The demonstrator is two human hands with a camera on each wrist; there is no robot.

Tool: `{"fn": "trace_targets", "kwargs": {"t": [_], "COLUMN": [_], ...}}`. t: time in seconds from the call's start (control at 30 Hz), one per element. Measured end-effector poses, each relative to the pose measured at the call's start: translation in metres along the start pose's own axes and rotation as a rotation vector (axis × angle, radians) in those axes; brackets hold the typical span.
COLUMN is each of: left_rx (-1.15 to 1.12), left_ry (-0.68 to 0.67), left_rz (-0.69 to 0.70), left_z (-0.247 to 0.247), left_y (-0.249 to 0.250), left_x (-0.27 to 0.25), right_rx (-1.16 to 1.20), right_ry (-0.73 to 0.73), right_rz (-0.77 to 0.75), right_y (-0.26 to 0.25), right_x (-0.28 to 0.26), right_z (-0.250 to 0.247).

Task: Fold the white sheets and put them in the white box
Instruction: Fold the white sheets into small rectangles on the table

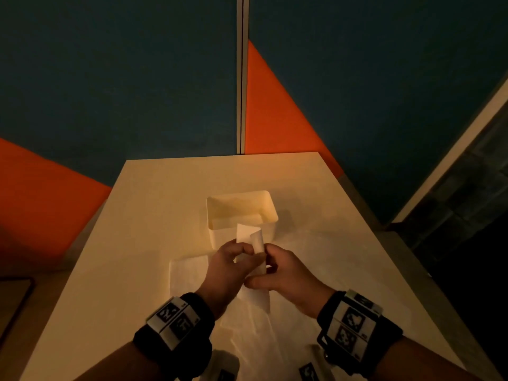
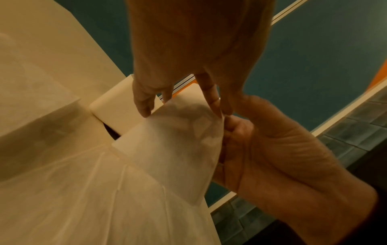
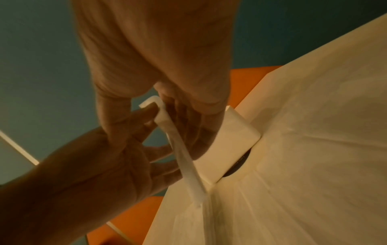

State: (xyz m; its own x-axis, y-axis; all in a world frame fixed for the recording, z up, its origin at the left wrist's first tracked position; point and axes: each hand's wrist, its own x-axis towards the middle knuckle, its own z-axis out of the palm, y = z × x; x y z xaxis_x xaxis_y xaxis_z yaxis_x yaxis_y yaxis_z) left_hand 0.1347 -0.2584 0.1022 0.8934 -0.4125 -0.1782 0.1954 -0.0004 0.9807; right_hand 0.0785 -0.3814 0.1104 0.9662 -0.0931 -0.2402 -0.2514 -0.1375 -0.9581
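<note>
While both hands pinch a folded sheet [image 1: 254,244] between them, left hand [image 1: 229,266] and right hand [image 1: 286,273] hover near the box [image 1: 242,213] mid-desk [image 1: 137,243], blue-orange wall [image 1: 110,78] behind.

honestly nothing readable here. the only sign-like things are the black-and-white square marker codes on the left wristband [image 1: 173,318] and on the right wristband [image 1: 352,323], plus a couple more marker tags [image 1: 309,372] at the bottom edge of the head view. those are just pixel patterns, no letters or numbers i can make out. no labels or brands show anywhere else.
</note>
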Motion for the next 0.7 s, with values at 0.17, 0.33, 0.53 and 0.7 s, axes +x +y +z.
{"fn": "trace_targets", "kwargs": {"t": [0.17, 0.33, 0.53, 0.7], "left_rx": [-0.043, -0.111, -0.047, 0.172], "left_ry": [-0.065, -0.076, 0.086, 0.248], "left_rz": [-0.037, -0.061, -0.109, -0.146], "left_z": [-0.005, -0.019, -0.054, -0.093], "left_y": [0.002, -0.002, -0.02, -0.047], "left_x": [-0.004, -0.004, 0.003, 0.016], "right_rx": [0.036, 0.199, 0.038, -0.508], "right_ry": [0.147, 0.083, 0.199, 0.357], "right_rz": [-0.01, 0.081, 0.213, 0.322], "right_y": [-0.002, -0.002, 0.02, 0.062], "right_x": [0.004, 0.005, 0.011, 0.007], "right_z": [-0.001, -0.013, -0.051, -0.105]}}
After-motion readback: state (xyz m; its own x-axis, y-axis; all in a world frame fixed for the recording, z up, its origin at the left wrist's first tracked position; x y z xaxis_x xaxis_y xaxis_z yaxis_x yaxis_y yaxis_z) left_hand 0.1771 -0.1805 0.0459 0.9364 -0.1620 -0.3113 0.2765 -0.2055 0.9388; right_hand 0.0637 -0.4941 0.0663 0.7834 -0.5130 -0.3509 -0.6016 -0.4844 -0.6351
